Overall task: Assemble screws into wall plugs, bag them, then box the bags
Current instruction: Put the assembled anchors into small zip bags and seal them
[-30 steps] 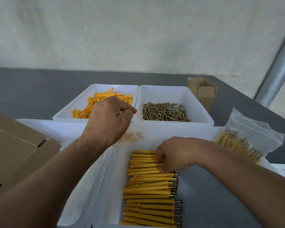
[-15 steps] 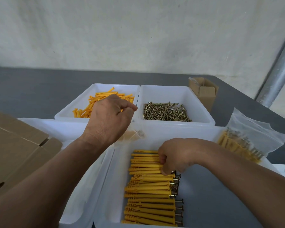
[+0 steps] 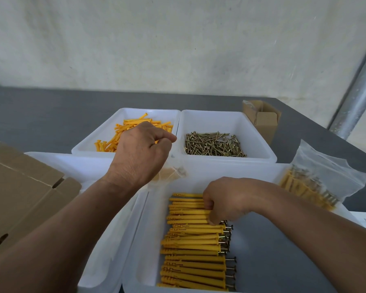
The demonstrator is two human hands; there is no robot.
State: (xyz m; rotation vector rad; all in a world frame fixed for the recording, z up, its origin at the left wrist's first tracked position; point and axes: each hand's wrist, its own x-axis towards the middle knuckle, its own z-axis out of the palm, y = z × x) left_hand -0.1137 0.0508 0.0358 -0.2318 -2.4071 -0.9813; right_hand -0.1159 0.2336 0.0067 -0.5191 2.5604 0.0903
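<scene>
My left hand (image 3: 140,153) is raised over the seam between the trays, pinched shut on the mouth of a small clear bag (image 3: 171,173) that hangs below it with some yellow pieces inside. My right hand (image 3: 226,199) reaches into the near white tray (image 3: 135,240), its fingers curled around a few assembled wall plugs at the far end of a neat row of yellow plugs with screws in them (image 3: 192,250). Behind are a tray of loose yellow plugs (image 3: 127,127) and a tray of brass screws (image 3: 213,143).
A filled clear bag of assembled plugs (image 3: 317,182) leans at the right. An open small carton (image 3: 262,119) stands at the back right and a large cardboard box (image 3: 19,187) at the left. Another white tray (image 3: 76,163) lies under my left forearm. A metal pole (image 3: 357,89) rises at the far right.
</scene>
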